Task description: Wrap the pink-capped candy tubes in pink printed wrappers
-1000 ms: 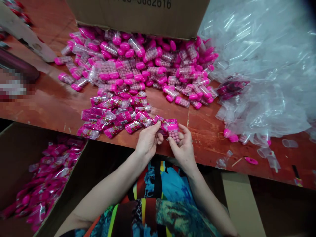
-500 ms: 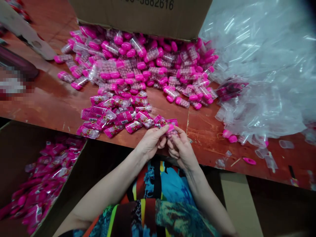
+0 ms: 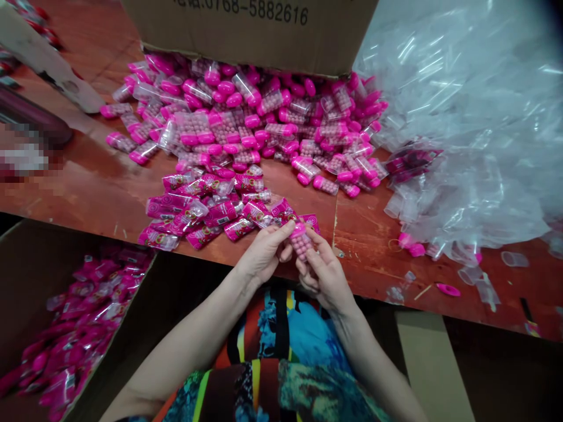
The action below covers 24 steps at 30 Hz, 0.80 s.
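Note:
Between both hands is a small clear candy bottle (image 3: 301,241) with a pink cap and pink beads inside. My left hand (image 3: 267,251) pinches it near the cap end with thumb and fingers. Closed on its right side is my right hand (image 3: 324,268), thumb along the bottle. Just beyond my fingers lie several bottles in printed pink sleeves (image 3: 222,212). Farther back, a large heap of bare bead-filled bottles (image 3: 229,126) spreads over the red table (image 3: 101,196).
A cardboard carton (image 3: 255,35) stands behind the heap. At right, a large plastic bag (image 3: 457,117) lies with clear cups and pink caps (image 3: 416,249) by it. Below left, an open box (image 3: 26,258) holds many pink-wrapped bottles.
The candy bottle has tilted so more of its beaded body shows, and my right fingers have shifted down along it. The view has moved slightly.

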Each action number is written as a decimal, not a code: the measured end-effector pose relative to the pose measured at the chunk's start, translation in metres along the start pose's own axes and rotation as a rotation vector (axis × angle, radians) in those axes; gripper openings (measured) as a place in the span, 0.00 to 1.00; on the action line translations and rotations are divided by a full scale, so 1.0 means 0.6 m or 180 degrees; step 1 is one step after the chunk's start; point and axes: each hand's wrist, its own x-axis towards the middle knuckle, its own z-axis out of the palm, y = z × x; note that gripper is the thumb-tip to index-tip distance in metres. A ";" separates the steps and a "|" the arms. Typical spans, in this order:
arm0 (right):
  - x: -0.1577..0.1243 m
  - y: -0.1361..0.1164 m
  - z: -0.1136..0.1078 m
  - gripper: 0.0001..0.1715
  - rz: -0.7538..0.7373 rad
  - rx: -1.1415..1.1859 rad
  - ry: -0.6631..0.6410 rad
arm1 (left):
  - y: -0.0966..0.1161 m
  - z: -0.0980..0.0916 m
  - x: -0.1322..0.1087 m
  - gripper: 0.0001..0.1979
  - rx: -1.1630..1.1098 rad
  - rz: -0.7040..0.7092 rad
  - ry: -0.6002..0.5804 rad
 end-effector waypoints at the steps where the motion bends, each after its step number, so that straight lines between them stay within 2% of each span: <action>1: 0.001 -0.003 0.001 0.27 0.0232 0.0295 -0.0196 | 0.001 0.000 -0.001 0.20 -0.0035 0.0030 -0.0013; 3: 0.004 -0.002 0.003 0.25 0.0427 0.0559 -0.0413 | 0.003 0.000 -0.001 0.19 -0.0055 0.0044 -0.0039; 4: 0.005 0.001 0.004 0.23 0.0351 0.0522 -0.0367 | 0.002 0.001 -0.001 0.19 -0.0050 0.0015 -0.0049; 8: 0.010 0.025 0.006 0.24 -0.0647 -0.0393 0.0484 | -0.008 0.002 0.002 0.22 -0.0099 -0.0145 0.0009; 10: 0.010 0.030 0.006 0.25 -0.0892 -0.0670 0.0686 | -0.015 0.001 0.003 0.21 -0.0165 -0.0159 0.0077; 16: 0.010 0.005 0.002 0.25 -0.0034 0.0018 0.0160 | -0.020 -0.007 0.003 0.22 0.0104 -0.0117 0.0155; 20: 0.013 0.004 -0.001 0.27 -0.0037 0.0010 0.0167 | -0.012 -0.010 0.006 0.21 0.0079 -0.0078 0.0007; 24: 0.015 0.018 0.001 0.28 -0.0202 -0.0133 0.0265 | -0.011 -0.006 0.009 0.20 -0.0083 -0.0343 0.0047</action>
